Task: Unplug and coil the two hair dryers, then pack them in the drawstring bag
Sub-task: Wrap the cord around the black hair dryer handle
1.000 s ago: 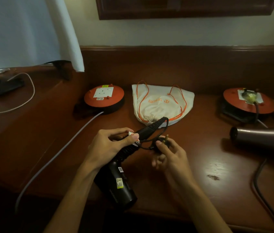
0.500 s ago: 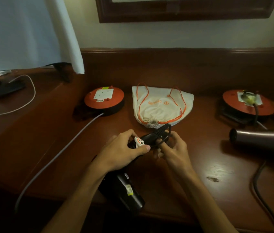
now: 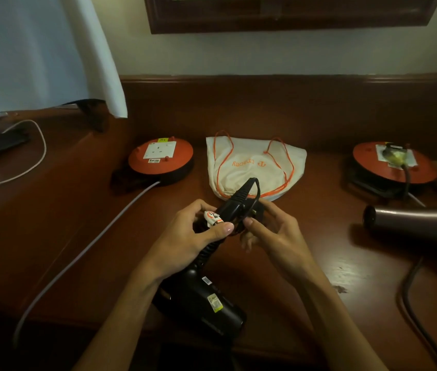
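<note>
A black hair dryer (image 3: 206, 301) hangs at the desk's front edge, nozzle toward me. My left hand (image 3: 185, 236) grips its handle, with cord wound round it. My right hand (image 3: 271, 234) pinches the black cord and its plug (image 3: 254, 207) beside the handle's tip. Just behind my hands lies a white drawstring bag (image 3: 254, 162) with orange strings, flat. At the right a brown hair dryer (image 3: 421, 223) lies on the desk. Its dark cord (image 3: 410, 290) runs toward me, and a plug (image 3: 394, 156) sits in the right orange reel.
Two orange cable reels stand at the back, the left reel (image 3: 161, 159) with an empty socket and a grey cable (image 3: 78, 258) running toward me, the right reel (image 3: 394, 167) at the far right. A white cable (image 3: 32, 156) and dark items lie far left. White cloth (image 3: 37, 49) hangs above.
The black dryer and both hands have shifted slightly as the cord went round the handle. My right hand has brought the plug end in close against the handle's tip.
</note>
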A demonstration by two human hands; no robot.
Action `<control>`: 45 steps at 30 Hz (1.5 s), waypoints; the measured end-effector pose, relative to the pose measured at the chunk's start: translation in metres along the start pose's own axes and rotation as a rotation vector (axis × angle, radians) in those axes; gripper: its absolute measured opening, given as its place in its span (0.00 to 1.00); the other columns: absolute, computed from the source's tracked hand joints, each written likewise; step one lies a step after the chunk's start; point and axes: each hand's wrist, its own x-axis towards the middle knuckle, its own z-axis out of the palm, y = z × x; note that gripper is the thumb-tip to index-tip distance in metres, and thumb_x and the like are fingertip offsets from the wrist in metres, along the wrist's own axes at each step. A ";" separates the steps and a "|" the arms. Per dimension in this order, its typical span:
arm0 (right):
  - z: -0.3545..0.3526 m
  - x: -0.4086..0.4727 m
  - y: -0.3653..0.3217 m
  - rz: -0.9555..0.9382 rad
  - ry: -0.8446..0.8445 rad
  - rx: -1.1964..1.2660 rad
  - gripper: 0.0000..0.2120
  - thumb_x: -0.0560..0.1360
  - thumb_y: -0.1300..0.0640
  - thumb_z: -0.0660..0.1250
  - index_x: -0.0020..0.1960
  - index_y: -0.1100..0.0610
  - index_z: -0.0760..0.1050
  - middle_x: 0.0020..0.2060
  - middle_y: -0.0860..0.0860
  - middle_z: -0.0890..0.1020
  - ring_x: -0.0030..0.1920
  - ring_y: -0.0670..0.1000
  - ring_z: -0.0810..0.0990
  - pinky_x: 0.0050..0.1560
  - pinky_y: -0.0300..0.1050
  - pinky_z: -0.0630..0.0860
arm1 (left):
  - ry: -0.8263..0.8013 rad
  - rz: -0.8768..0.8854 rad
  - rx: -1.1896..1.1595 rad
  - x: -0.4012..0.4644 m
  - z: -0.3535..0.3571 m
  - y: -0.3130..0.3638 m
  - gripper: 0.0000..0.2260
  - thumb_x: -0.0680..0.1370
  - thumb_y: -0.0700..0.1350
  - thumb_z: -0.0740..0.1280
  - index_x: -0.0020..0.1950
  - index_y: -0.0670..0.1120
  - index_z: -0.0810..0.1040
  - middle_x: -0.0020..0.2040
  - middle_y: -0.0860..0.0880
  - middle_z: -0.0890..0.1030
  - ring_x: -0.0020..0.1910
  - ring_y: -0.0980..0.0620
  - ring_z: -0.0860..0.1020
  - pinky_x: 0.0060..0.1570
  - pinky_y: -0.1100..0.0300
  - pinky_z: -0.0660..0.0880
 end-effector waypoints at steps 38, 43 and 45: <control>-0.037 0.001 -0.034 0.021 -0.295 0.150 0.23 0.76 0.66 0.66 0.70 0.70 0.69 0.59 0.74 0.77 0.55 0.73 0.78 0.58 0.62 0.71 | 0.005 -0.009 0.015 0.008 0.011 0.001 0.23 0.72 0.63 0.75 0.54 0.47 0.77 0.47 0.46 0.86 0.46 0.50 0.86 0.46 0.55 0.79; -0.046 0.003 -0.042 0.059 -0.245 -0.450 0.16 0.77 0.59 0.70 0.65 0.56 0.76 0.55 0.52 0.86 0.53 0.54 0.86 0.51 0.51 0.83 | -0.053 -0.072 0.206 0.010 0.007 -0.003 0.18 0.74 0.59 0.74 0.55 0.49 0.77 0.49 0.49 0.85 0.47 0.54 0.85 0.48 0.53 0.82; -0.048 -0.001 -0.029 0.080 -0.188 -0.571 0.20 0.77 0.61 0.71 0.67 0.50 0.73 0.55 0.47 0.85 0.55 0.49 0.85 0.51 0.48 0.83 | -0.114 -0.111 0.355 0.010 0.006 -0.004 0.19 0.72 0.59 0.77 0.55 0.52 0.77 0.53 0.54 0.83 0.52 0.57 0.82 0.49 0.58 0.79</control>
